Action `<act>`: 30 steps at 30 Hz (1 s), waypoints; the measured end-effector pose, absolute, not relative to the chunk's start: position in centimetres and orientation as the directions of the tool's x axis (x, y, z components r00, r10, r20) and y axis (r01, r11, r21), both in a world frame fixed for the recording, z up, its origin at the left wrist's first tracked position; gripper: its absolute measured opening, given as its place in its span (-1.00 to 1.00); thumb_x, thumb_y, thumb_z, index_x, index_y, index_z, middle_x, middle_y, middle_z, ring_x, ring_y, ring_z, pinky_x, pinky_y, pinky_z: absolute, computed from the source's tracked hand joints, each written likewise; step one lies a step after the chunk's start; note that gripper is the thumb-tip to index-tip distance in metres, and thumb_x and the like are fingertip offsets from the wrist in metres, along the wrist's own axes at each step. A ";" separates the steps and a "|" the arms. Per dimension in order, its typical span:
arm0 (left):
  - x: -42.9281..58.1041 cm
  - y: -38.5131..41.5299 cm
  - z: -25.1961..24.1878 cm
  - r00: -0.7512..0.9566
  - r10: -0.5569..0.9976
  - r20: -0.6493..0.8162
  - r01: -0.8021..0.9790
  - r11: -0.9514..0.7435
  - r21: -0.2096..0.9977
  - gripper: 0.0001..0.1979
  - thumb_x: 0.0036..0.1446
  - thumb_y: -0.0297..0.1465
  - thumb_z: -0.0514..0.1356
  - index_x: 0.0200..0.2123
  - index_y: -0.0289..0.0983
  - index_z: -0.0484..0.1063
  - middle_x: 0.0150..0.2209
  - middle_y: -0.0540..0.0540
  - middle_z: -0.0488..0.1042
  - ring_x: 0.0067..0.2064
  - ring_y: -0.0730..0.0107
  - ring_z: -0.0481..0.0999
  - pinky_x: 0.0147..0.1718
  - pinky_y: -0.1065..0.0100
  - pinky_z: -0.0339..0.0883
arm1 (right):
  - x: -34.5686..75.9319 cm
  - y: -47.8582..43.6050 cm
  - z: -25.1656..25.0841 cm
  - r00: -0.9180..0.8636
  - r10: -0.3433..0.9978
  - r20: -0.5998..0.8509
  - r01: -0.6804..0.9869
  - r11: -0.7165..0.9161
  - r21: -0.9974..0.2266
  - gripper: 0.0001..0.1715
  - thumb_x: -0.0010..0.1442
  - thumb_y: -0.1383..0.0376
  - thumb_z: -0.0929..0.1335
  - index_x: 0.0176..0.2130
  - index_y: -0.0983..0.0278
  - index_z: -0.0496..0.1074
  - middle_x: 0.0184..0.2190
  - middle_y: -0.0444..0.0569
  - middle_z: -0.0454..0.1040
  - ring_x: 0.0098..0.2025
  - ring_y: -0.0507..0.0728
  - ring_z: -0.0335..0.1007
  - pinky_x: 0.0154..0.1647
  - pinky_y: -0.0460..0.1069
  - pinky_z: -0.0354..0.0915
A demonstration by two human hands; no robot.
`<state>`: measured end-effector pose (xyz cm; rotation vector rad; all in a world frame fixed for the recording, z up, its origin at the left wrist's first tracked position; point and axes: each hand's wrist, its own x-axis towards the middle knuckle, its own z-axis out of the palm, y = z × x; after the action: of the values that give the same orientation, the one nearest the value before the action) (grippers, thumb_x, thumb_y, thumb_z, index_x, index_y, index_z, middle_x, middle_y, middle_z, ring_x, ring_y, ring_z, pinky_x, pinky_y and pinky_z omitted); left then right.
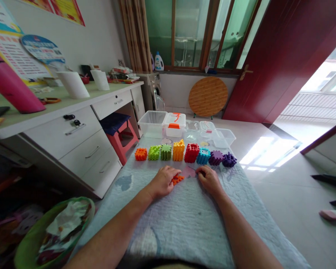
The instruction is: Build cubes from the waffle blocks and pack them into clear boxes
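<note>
My left hand (164,181) rests on the pale blue quilted mat (184,216), fingers curled over a flat orange puzzle piece (177,179). My right hand (210,178) pinches the edge of a flat pink puzzle piece (188,172) lying between both hands. Just beyond them stands a row of interlocking foam cubes: orange (140,154), two green (154,152), yellow (178,150), red (191,152), blue (203,156) and two purple (216,157).
Clear plastic boxes (152,121), one with an orange latch (174,124), sit behind the row. A white desk with drawers (81,142) and a red stool (121,140) stand at left. A green basket (52,231) is near left. Tiled floor lies to the right.
</note>
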<state>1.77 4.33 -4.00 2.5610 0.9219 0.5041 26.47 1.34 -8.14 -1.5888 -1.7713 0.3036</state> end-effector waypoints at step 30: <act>-6.5 6.2 -1.0 0.536 0.813 0.228 0.700 -0.579 0.418 -0.69 -0.12 -0.50 0.15 -0.23 -0.29 0.51 -0.29 -0.08 0.56 -0.27 0.35 0.51 -0.21 0.39 0.36 | 26.5 1.5 -7.8 0.019 0.949 0.316 0.746 0.197 -0.637 -0.72 0.05 0.30 0.21 -0.41 0.26 0.49 -0.41 -0.04 0.48 -0.34 0.11 0.42 -0.26 -0.04 0.26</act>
<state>-6.50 6.18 -1.04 2.5004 1.2641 0.5843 26.45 1.53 -7.79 -1.5938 -1.7696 0.3657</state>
